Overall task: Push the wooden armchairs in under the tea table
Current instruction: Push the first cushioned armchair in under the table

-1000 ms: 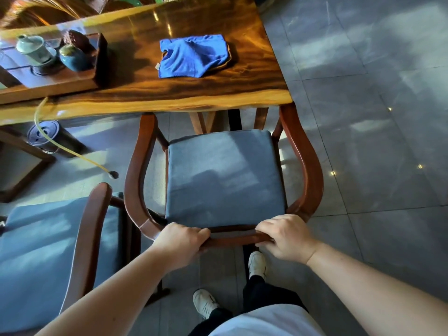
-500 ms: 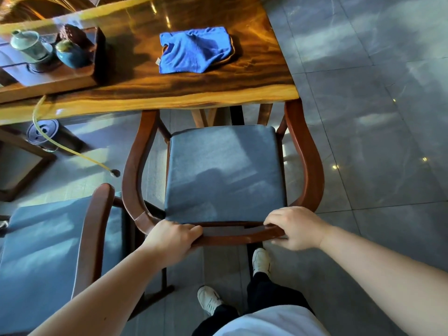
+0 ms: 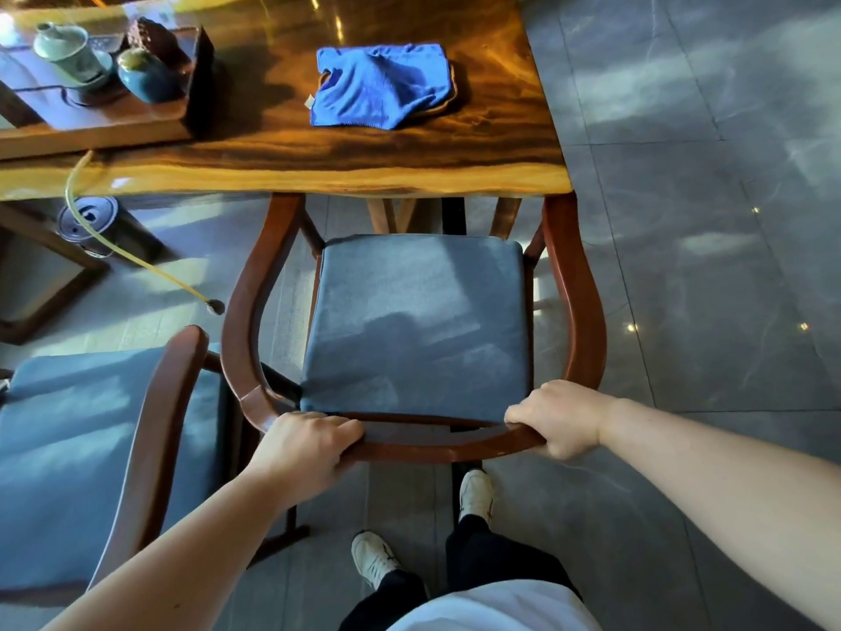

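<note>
Armchair [image 3: 416, 325]: facing the counter [image 3: 282, 157], arm tips at its edge, grey seat cushion fully outside.
My left grip [image 3: 306, 449]: clenched on the curved back rail.
My right grip [image 3: 557, 419]: clenched on the same rail.
Second armchair [image 3: 150, 444]: beside, left; apparently well back from the counter.
Blue cloth [image 3: 381, 86]: on the counter.

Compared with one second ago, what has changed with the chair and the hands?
The armchair has moved forward, toward the tea table; its armrest tips now sit at the table edge. The right hand has slid outward along the back rail; the left hand keeps its grip. The second armchair, the blue cloth and the tea set look unmoved.
</note>
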A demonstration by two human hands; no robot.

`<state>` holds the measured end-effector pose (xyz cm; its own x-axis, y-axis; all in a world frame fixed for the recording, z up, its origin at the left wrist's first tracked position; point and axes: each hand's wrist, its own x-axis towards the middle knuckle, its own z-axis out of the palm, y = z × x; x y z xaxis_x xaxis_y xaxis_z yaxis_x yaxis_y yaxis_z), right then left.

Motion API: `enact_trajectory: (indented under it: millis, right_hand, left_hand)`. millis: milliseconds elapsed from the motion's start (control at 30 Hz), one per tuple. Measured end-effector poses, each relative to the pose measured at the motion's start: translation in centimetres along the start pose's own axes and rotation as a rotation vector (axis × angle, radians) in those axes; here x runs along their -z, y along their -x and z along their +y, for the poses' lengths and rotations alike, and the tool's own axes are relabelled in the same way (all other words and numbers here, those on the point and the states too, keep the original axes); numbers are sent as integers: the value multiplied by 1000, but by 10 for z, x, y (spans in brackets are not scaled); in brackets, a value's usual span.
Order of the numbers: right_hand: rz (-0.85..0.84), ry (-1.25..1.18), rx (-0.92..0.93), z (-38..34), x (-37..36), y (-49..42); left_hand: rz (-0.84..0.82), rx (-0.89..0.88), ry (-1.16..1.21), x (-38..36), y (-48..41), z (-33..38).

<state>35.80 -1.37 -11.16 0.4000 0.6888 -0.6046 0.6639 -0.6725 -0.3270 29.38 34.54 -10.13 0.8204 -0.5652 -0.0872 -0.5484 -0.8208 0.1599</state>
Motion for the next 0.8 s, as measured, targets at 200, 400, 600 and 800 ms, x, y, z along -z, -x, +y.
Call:
enact_trajectory:
  millis: [200, 400, 600, 800]
  right_hand:
    - [15, -28, -9, 4, -3, 1]
    - [11, -61, 10, 10, -6, 2]
    - [29, -61, 9, 13, -11, 1]
    - [-10, -39, -30, 17, -12, 10]
  left_hand:
    - [-25, -15, 3, 1, -3, 1]
    - [-99, -12, -15, 3, -4, 5]
    - [-116, 15, -22, -2, -4, 6]
    - [-82, -21, 8, -3, -6, 22]
